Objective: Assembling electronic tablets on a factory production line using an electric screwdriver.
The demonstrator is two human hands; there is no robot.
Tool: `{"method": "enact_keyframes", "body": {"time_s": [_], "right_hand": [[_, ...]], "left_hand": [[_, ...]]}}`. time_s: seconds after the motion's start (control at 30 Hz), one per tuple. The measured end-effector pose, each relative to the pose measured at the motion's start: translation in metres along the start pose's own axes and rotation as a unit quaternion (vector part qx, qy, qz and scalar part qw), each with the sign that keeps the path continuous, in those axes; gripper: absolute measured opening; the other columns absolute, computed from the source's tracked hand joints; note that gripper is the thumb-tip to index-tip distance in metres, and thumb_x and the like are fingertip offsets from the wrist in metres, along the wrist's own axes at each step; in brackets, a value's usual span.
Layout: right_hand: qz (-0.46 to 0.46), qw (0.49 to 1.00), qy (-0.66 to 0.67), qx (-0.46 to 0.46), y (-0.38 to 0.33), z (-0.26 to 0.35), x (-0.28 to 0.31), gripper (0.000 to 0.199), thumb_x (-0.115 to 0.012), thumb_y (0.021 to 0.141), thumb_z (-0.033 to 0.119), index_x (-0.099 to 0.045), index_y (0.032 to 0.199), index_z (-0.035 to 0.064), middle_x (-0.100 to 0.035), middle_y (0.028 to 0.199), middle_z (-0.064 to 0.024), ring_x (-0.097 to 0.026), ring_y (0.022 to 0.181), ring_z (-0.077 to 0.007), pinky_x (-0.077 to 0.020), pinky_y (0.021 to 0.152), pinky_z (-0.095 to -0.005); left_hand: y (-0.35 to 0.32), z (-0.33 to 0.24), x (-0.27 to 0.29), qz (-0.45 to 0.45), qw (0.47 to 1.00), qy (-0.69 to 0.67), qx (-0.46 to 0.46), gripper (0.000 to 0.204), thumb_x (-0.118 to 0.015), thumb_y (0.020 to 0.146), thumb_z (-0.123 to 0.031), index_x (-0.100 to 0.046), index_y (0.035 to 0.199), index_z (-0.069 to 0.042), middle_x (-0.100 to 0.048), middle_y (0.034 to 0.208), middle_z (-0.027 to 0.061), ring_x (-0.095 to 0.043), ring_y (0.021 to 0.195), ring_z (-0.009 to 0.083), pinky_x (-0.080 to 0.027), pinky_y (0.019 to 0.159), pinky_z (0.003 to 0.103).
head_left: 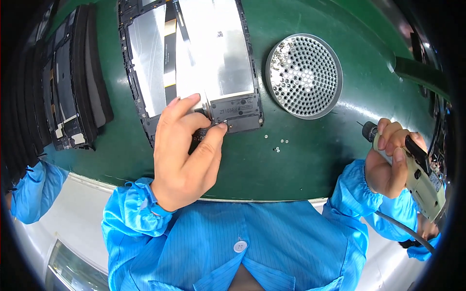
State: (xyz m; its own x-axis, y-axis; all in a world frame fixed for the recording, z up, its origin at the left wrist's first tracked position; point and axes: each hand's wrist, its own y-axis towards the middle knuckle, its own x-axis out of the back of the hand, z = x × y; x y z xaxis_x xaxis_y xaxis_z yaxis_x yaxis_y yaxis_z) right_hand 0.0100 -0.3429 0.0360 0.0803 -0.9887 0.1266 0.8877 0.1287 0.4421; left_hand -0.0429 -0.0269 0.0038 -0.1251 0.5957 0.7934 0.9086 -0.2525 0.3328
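Observation:
In front of me lies a tablet-like device [233, 63] with its inside exposed: silver plates, a dark flex strip and a black frame. My left hand [187, 150] rests on its lower edge, index finger stretched over the board. Thumb and middle finger close together there on a small part that I cannot make out. A thin metal piece [207, 103] shows beside the fingertips. Off to the right, my right hand [395, 150] grips a pale electric screwdriver [427, 194], its thin bit pointing up-left, apart from the device. Several tiny screws [277, 149] lie on the green table between my hands.
A round grey screw tray [335, 99] full of holes stands right of the device, with loose screws at its upper left. More opened devices [63, 82] with black foam dividers stand at left. The screwdriver's cable [405, 228] runs down right. Other people's blue sleeves [39, 189] show at the sides.

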Motion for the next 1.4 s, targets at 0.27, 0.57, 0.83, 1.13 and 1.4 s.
{"method": "enact_keyframes", "body": {"time_s": [0.27,0.57,0.83,1.13,1.4], "right_hand": [[-0.009,1.0,-0.003,-0.003,0.003,0.001,-0.001,0.041,-0.055,0.082,0.012,-0.053,0.123,0.0075,-0.05,0.07,-0.008,-0.05,0.061,-0.0194,-0.0414,0.065,-0.0391],[-0.019,1.0,0.004,-0.005,0.003,-0.001,-0.004,0.04,-0.055,0.082,0.012,-0.053,0.122,0.0058,-0.05,0.07,-0.0079,-0.05,0.06,-0.0192,-0.0408,0.063,-0.0389],[-0.04,0.999,0.012,0.0,0.006,-0.001,-0.008,0.038,-0.056,0.081,0.009,-0.053,0.119,0.0044,-0.049,0.069,-0.0082,-0.049,0.06,-0.0198,-0.0411,0.062,-0.0392],[-0.08,0.996,0.044,0.025,0.003,-0.004,-0.019,0.036,-0.06,0.081,0.003,-0.048,0.115,0.0018,-0.05,0.067,-0.0075,-0.048,0.056,-0.0183,-0.0405,0.057,-0.0357],[-0.111,0.993,0.046,0.022,0.003,-0.006,-0.017,0.035,-0.057,0.08,0.0,-0.048,0.113,0.0012,-0.051,0.067,-0.0085,-0.048,0.056,-0.0181,-0.0421,0.058,-0.0361]], "left_hand": [[-0.003,0.007,-0.002,-0.022,1.0,-0.001,-0.021,0.025,-0.072,0.063,0.007,-0.071,0.088,0.001,-0.058,0.084,0.0123,-0.061,0.097,0.0359,-0.048,0.089,0.053],[-0.001,0.007,-0.004,-0.034,0.999,0.015,-0.038,0.025,-0.071,0.063,0.007,-0.07,0.088,0.003,-0.058,0.082,0.0123,-0.061,0.096,0.0357,-0.048,0.089,0.054],[0.014,0.004,0.005,0.018,1.0,-0.01,-0.006,0.023,-0.071,0.065,0.006,-0.067,0.088,0.003,-0.051,0.081,0.0118,-0.058,0.096,0.0361,-0.045,0.09,0.054],[0.007,-0.001,0.015,0.02,0.999,-0.01,0.049,0.024,-0.073,0.067,0.005,-0.07,0.089,-0.002,-0.05,0.089,0.0116,-0.053,0.111,0.0394,-0.033,0.104,0.059],[0.002,0.004,0.03,0.094,0.985,0.124,0.073,0.069,-0.081,0.063,-0.005,-0.056,0.127,-0.011,-0.041,0.14,0.0191,-0.033,0.133,0.0466,-0.026,0.106,0.062]]}}
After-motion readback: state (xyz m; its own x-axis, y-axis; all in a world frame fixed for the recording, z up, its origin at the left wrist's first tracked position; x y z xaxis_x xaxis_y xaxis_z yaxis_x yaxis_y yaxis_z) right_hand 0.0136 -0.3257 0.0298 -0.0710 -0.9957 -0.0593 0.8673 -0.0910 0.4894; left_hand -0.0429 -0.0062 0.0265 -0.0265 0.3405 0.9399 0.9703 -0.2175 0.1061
